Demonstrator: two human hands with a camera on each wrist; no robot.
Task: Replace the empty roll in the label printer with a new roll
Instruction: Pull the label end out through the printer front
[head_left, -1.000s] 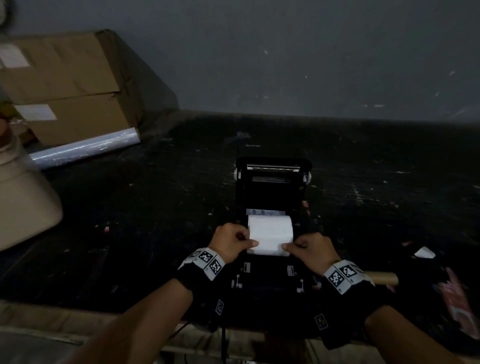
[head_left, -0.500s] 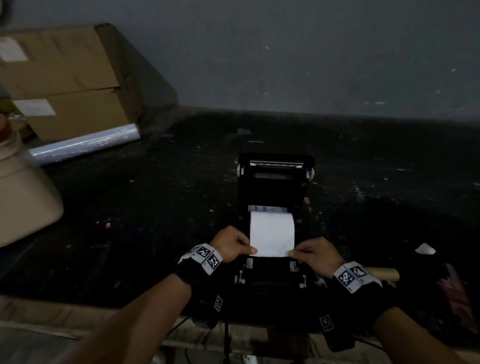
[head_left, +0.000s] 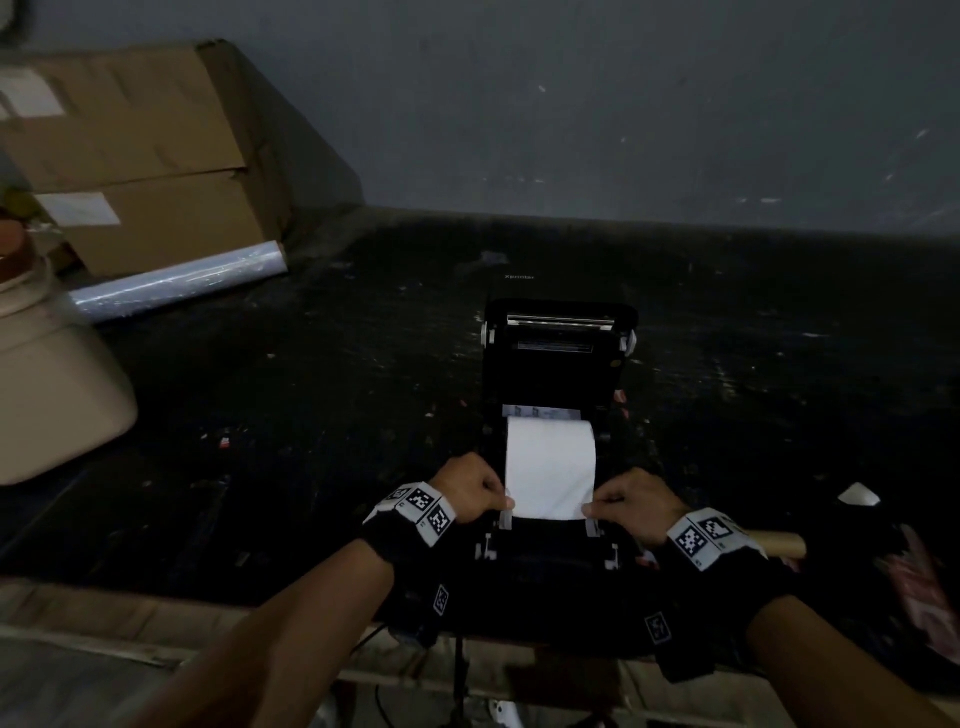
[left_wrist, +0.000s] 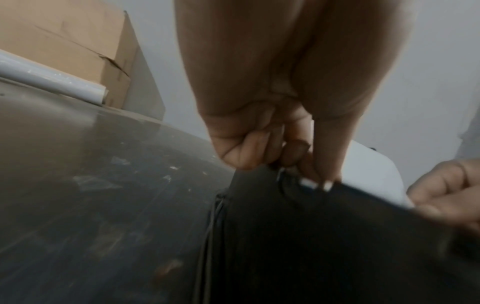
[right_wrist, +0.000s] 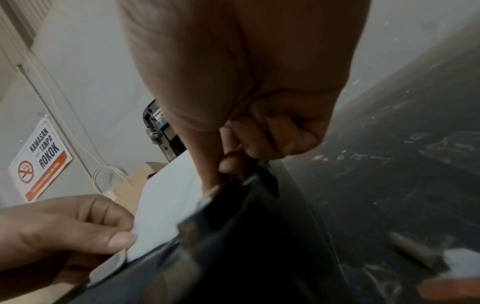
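Head view: left hand (head_left: 470, 486) and right hand (head_left: 636, 501) each pinch a corner of the paper strip (head_left: 550, 470), drawn taut over the open label printer (head_left: 558, 358), probably to align it between guides.

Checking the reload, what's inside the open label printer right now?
A white label roll, its strip pinched by the left hand and right hand. The roll holder beneath is covered.

Premises: a packing or storeroom area — cartons (head_left: 130, 156) stacked against the wall, stretch film (head_left: 176, 283) on a scuffed dark bench (head_left: 311, 415), no-smoking sign (right_wrist: 39, 160) posted.
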